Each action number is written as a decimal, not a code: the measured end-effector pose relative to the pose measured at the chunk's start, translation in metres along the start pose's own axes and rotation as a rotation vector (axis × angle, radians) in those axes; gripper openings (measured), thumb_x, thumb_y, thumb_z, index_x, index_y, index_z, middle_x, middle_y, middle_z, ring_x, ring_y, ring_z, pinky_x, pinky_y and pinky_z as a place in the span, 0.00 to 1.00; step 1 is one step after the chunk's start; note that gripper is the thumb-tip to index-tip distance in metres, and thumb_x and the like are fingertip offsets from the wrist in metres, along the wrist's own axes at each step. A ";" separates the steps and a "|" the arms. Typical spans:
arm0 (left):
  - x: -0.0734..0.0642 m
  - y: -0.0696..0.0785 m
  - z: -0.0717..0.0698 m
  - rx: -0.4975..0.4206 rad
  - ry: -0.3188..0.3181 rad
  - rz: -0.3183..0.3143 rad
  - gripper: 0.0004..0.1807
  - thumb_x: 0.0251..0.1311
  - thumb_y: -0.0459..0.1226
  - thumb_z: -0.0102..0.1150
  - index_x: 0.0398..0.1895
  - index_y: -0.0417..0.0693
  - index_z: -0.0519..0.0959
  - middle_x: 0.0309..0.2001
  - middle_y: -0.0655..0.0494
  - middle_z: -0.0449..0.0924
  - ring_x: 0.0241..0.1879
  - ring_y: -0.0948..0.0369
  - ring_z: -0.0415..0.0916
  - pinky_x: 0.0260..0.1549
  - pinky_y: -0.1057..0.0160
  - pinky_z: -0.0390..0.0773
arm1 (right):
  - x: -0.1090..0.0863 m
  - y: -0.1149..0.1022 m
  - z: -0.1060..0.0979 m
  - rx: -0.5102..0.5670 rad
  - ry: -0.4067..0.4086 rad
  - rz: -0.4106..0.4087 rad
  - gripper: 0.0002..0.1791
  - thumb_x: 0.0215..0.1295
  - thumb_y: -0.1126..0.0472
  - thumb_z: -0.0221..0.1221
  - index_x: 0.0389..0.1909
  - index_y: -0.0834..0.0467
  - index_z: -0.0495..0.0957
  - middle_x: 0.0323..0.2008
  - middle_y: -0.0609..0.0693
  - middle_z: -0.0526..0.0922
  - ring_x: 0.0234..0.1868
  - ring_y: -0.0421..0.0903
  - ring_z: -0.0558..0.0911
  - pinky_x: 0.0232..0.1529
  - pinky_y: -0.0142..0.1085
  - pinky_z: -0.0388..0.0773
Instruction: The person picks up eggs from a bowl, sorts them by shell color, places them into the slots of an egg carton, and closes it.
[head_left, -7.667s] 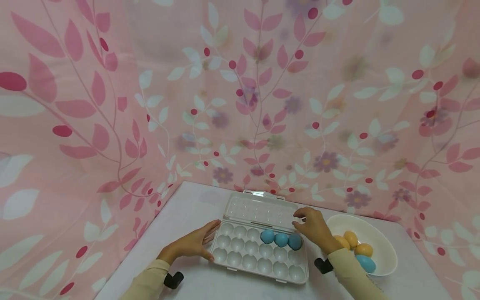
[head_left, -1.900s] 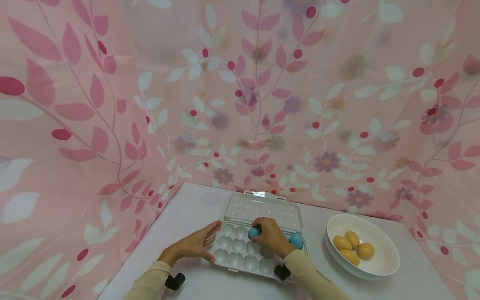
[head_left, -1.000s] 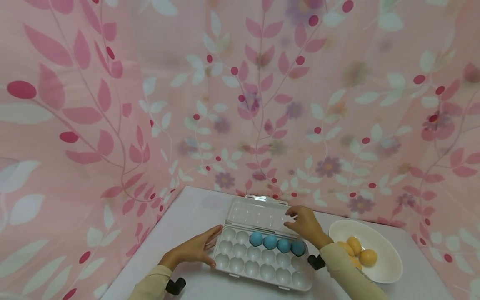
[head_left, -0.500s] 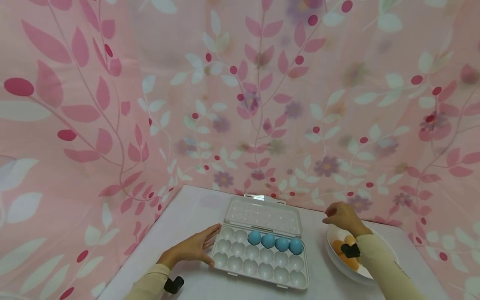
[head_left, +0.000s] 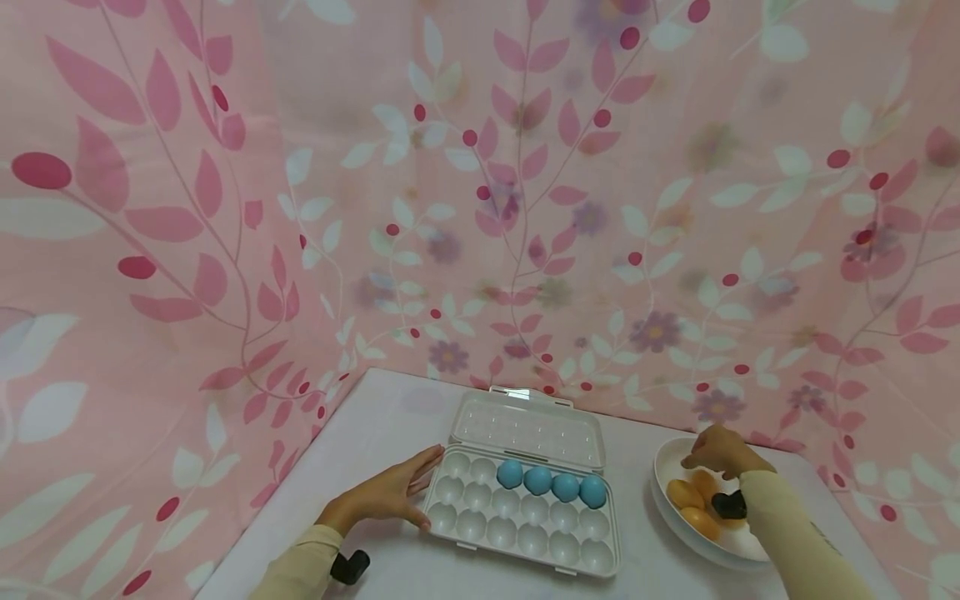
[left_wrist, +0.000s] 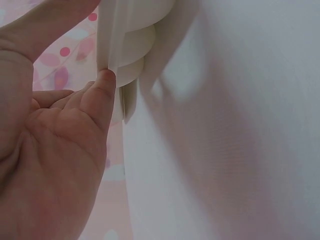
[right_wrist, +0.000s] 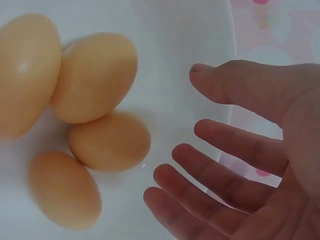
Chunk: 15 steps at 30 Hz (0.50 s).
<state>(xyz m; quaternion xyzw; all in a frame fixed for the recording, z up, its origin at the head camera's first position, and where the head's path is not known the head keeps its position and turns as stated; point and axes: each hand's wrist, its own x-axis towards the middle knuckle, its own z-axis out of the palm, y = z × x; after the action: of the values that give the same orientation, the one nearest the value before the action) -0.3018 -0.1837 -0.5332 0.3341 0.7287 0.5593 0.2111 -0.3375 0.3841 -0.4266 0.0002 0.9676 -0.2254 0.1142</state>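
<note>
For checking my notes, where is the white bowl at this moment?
In the head view, the white bowl stands at the lower right, to the right of the egg box, with the right hand over it.

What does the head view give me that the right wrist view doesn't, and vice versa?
Head view only: the egg tray, blue eggs in its back row, the open lid, and the left hand.
Right wrist view only: the palm side of the right hand, all four fingers separately visible.
Both show the white bowl, orange eggs and right hand.
</note>
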 end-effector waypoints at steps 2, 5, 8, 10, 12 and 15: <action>0.000 0.000 0.000 -0.002 0.002 -0.001 0.67 0.42 0.28 0.76 0.77 0.37 0.34 0.77 0.37 0.35 0.74 0.43 0.37 0.67 0.54 0.59 | 0.000 0.006 0.000 0.020 -0.016 0.034 0.19 0.55 0.54 0.68 0.35 0.67 0.79 0.30 0.53 0.77 0.32 0.51 0.74 0.30 0.47 0.82; 0.000 0.000 0.001 -0.001 0.007 -0.006 0.67 0.42 0.28 0.76 0.77 0.37 0.35 0.77 0.38 0.36 0.74 0.44 0.38 0.67 0.55 0.60 | 0.000 0.014 -0.001 0.053 -0.043 0.092 0.22 0.56 0.52 0.67 0.37 0.69 0.77 0.32 0.56 0.77 0.33 0.54 0.75 0.33 0.48 0.82; 0.000 -0.001 0.001 0.004 0.011 -0.008 0.67 0.42 0.28 0.76 0.76 0.36 0.35 0.77 0.38 0.36 0.74 0.44 0.39 0.67 0.55 0.60 | 0.002 0.022 -0.001 0.064 -0.066 0.140 0.25 0.57 0.50 0.67 0.37 0.70 0.76 0.34 0.59 0.77 0.34 0.57 0.78 0.34 0.48 0.83; 0.001 -0.001 0.001 0.008 0.012 -0.011 0.67 0.42 0.28 0.76 0.76 0.36 0.34 0.77 0.38 0.36 0.75 0.44 0.39 0.67 0.55 0.60 | 0.003 0.027 0.000 0.068 -0.075 0.158 0.25 0.57 0.50 0.66 0.37 0.71 0.75 0.34 0.61 0.78 0.34 0.57 0.79 0.35 0.47 0.83; 0.001 -0.001 0.000 0.011 0.011 -0.012 0.67 0.42 0.28 0.76 0.76 0.36 0.34 0.77 0.38 0.36 0.75 0.45 0.39 0.67 0.56 0.60 | 0.005 0.031 0.002 0.071 -0.082 0.165 0.25 0.57 0.50 0.66 0.35 0.71 0.74 0.32 0.61 0.78 0.33 0.57 0.79 0.34 0.46 0.83; 0.000 -0.001 0.000 0.014 0.008 -0.006 0.67 0.42 0.29 0.76 0.77 0.38 0.34 0.77 0.39 0.36 0.75 0.45 0.39 0.67 0.57 0.61 | 0.008 0.039 0.007 0.100 -0.084 0.181 0.23 0.55 0.51 0.67 0.32 0.69 0.74 0.30 0.58 0.77 0.32 0.55 0.78 0.33 0.44 0.82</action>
<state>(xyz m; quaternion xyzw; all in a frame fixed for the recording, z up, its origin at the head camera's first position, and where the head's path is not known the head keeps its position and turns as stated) -0.3025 -0.1839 -0.5344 0.3309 0.7345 0.5550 0.2075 -0.3419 0.4154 -0.4513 0.0838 0.9455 -0.2619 0.1746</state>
